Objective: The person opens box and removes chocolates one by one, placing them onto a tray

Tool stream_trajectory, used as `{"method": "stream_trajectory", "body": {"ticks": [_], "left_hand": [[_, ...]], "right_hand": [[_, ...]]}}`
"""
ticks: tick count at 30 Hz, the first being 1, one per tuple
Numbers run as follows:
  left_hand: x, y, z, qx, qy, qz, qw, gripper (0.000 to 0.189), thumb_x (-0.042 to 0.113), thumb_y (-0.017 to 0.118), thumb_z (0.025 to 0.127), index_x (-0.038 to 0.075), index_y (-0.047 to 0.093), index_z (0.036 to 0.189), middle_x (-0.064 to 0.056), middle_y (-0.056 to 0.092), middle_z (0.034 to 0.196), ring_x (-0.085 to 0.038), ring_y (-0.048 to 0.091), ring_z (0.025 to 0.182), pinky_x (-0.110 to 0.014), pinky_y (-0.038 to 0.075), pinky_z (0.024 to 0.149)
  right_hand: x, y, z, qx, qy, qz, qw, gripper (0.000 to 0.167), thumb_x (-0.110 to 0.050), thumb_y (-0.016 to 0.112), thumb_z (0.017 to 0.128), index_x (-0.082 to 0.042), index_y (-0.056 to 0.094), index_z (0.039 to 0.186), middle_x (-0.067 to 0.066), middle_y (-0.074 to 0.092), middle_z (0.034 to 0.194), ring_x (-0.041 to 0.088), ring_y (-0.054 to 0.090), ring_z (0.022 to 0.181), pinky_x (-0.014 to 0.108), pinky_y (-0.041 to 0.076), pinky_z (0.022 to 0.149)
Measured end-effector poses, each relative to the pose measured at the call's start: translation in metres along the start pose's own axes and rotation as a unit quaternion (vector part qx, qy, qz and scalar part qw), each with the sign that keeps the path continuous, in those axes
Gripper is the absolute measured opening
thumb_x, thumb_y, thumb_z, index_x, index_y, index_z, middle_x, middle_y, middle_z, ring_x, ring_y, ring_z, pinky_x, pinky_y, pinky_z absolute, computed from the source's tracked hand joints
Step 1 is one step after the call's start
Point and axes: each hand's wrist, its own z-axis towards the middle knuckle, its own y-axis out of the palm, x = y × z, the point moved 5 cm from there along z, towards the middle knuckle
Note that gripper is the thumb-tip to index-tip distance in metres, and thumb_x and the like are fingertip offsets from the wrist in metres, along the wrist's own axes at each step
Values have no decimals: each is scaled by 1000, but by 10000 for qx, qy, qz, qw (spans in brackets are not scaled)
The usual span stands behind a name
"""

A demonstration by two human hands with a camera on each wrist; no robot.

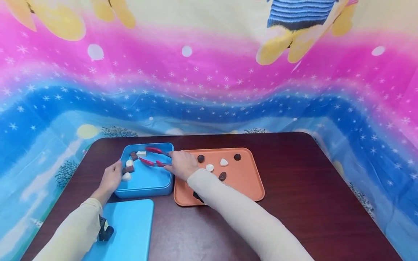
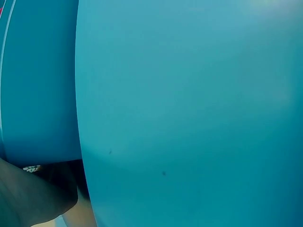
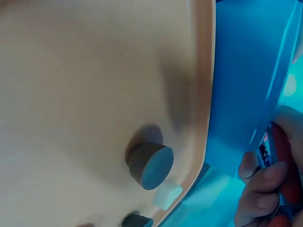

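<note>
My right hand [image 1: 183,164] grips a pair of tongs with red tips [image 1: 154,149], reaching over the blue box [image 1: 153,181]. The tong tips stand apart above the box's floor, and nothing shows between them. In the right wrist view, curled fingers [image 3: 265,187] wrap round the red tong handle [image 3: 285,163]. My left hand [image 1: 111,177] holds the box's left side at the rim; most of its fingers are hidden. Along the box's left side lie several brown and white chocolate-like pieces, among them a brown block [image 1: 134,156] and a white piece [image 1: 126,177].
Right beside the box lies an orange tray [image 1: 251,185] with several dark and white pieces, including a white rounded triangle [image 1: 223,162] and a brown oval [image 1: 222,176]. A flat blue lid [image 1: 130,224] lies in front of the box, under my left forearm. A printed curtain hangs behind the table.
</note>
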Motion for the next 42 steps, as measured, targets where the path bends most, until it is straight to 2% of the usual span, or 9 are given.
{"method": "stream_trajectory", "body": {"ticks": [2,5,8,16,20,24,28,33,42], "left_hand": [[0,0,0,8,33,0,10000,77,54,7,107,0,33,154,-30,29,161,-49,33,142,-70,31,117],[0,0,1,112,85,21,9999,74,54,8,107,-3,49,131,-31,42,145,-47,40,133,-62,41,109],[0,1,1,161,46,57,9998,69,54,8,107,-1,49,109,-27,46,130,-43,43,124,-54,43,95],[1,3,-1,17,2,58,10000,76,53,7,107,-2,34,151,-32,34,154,-48,36,136,-68,36,114],[1,4,-2,69,33,16,10000,74,54,8,107,-1,43,143,-30,37,154,-47,37,135,-66,39,111],[-1,4,-2,209,50,18,9998,65,54,11,108,1,49,101,-23,50,111,-38,48,113,-47,44,87],[-4,1,-3,256,69,64,9996,58,53,12,108,7,43,89,-10,37,86,-30,48,100,-38,39,78],[-4,0,-4,219,105,27,9997,60,52,11,108,5,47,95,-20,49,111,-37,46,113,-42,41,84],[-2,0,-2,188,109,27,9998,69,54,9,107,-2,50,117,-29,45,140,-44,43,126,-56,45,97]], "right_hand": [[-2,0,0,-36,-6,-46,10000,59,-53,69,92,-28,58,144,-2,75,94,12,64,70,26,46,45],[-4,0,0,8,-54,-153,9999,55,-52,68,93,-28,60,142,-3,76,106,12,68,79,27,53,54],[-7,1,-2,43,-125,-297,9995,51,-51,66,95,-28,62,140,-4,75,116,13,70,89,28,58,66],[-6,5,-3,187,-178,-318,9992,41,-49,66,95,-25,68,129,-5,74,95,11,67,82,29,56,68],[-3,5,-6,231,-89,-35,9997,46,-48,67,95,-26,66,135,-4,76,104,13,68,86,31,58,72],[0,4,-10,182,-38,443,9988,50,-47,68,95,-27,62,141,-3,75,114,13,66,82,27,54,61],[5,0,-14,190,-79,815,9965,53,-45,68,95,-27,59,144,-2,73,94,13,57,64,25,40,46],[14,-7,-23,328,-150,974,9946,52,-46,67,96,-27,59,144,-2,57,65,14,47,48,23,32,40],[27,-22,-50,470,-419,1245,9902,49,-48,69,94,-28,64,138,-10,61,74,11,54,62,25,42,49]]}}
